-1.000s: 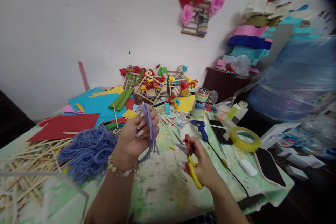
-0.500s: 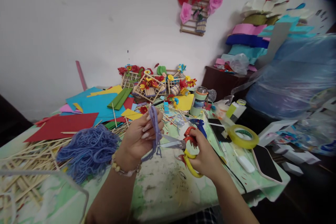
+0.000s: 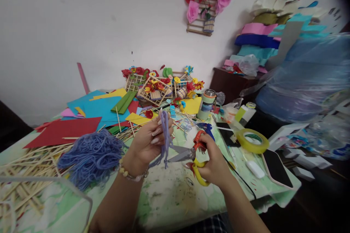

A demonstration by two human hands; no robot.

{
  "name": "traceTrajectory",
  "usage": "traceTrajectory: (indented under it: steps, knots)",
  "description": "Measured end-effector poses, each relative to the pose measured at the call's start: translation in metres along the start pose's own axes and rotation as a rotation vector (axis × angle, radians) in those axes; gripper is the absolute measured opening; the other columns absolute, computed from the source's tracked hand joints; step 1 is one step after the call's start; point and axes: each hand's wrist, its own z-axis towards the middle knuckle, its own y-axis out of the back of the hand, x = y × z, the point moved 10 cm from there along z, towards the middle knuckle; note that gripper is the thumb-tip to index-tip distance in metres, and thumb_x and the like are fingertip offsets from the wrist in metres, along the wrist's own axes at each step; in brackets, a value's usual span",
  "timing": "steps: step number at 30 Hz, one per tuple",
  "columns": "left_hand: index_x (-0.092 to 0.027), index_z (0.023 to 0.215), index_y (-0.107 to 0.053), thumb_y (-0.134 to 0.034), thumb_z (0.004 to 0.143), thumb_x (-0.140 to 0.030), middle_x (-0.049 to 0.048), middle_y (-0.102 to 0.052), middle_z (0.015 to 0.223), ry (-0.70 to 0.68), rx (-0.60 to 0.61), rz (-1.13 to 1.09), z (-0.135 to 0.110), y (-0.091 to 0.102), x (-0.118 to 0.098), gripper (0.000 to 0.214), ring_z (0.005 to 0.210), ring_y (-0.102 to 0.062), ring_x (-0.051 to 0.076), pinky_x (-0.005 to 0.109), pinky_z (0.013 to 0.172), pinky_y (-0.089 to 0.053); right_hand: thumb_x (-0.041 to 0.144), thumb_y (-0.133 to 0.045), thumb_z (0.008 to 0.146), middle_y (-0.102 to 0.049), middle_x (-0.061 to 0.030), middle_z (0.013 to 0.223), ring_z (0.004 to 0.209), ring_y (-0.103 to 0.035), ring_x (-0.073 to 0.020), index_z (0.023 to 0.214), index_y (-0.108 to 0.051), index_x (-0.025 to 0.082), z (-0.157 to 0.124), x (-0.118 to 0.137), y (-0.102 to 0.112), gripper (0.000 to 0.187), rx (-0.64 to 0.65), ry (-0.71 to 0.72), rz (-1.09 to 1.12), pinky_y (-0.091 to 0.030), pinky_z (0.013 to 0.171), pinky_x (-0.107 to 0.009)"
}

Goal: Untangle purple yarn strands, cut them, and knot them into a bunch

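Pinched in my left hand (image 3: 149, 140) is a small bundle of purple yarn (image 3: 165, 134), its strands hanging down past my fingers. My right hand (image 3: 216, 164) grips scissors (image 3: 182, 154) by their red and yellow handles. The blades stand apart and point left, with their tips at the lower part of the hanging strands; whether they touch the yarn I cannot tell. A large tangled heap of blue-purple yarn (image 3: 94, 154) lies on the table to the left of my left wrist.
Thin wooden sticks (image 3: 24, 178) spread over the left side, beside red card (image 3: 65, 131) and blue paper (image 3: 100, 111). Small stick frames with paper flowers (image 3: 155, 89) stand at the back. A flask (image 3: 207, 105), clear tape roll (image 3: 252, 141) and phone (image 3: 277, 169) sit on the right.
The scissor blades have opened wider, and the lower blade has swung down. My left hand and the yarn have shifted slightly right. The view has moved a little.
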Motion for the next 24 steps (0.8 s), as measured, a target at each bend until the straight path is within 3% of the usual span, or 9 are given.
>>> traceTrajectory:
  steps: [11,24]
  knots:
    - [-0.014,0.060,-0.041,-0.053,0.084,-0.012,-0.0093,-0.021,0.048,-0.008,-0.010,0.048,-0.003,-0.002,0.001,0.027,0.034,-0.013,0.002,0.012,0.036,-0.021,0.030,-0.075,0.066,-0.050,-0.0052,0.096,0.082,-0.049,-0.0185,0.106,-0.044,0.022,-0.003,-0.010,-0.002,0.052,0.021,-0.059,0.011,-0.041,0.070,-0.030]
    - [-0.015,0.059,-0.039,-0.049,0.081,-0.004,-0.0093,-0.022,0.047,-0.064,0.047,0.040,-0.009,-0.009,-0.011,0.027,0.035,-0.005,0.003,0.013,0.034,-0.019,0.030,-0.076,0.065,-0.051,-0.0046,0.097,0.082,-0.049,-0.0182,0.104,-0.045,0.021,-0.004,-0.015,0.001,0.051,0.022,-0.075,-0.022,-0.043,0.073,-0.030]
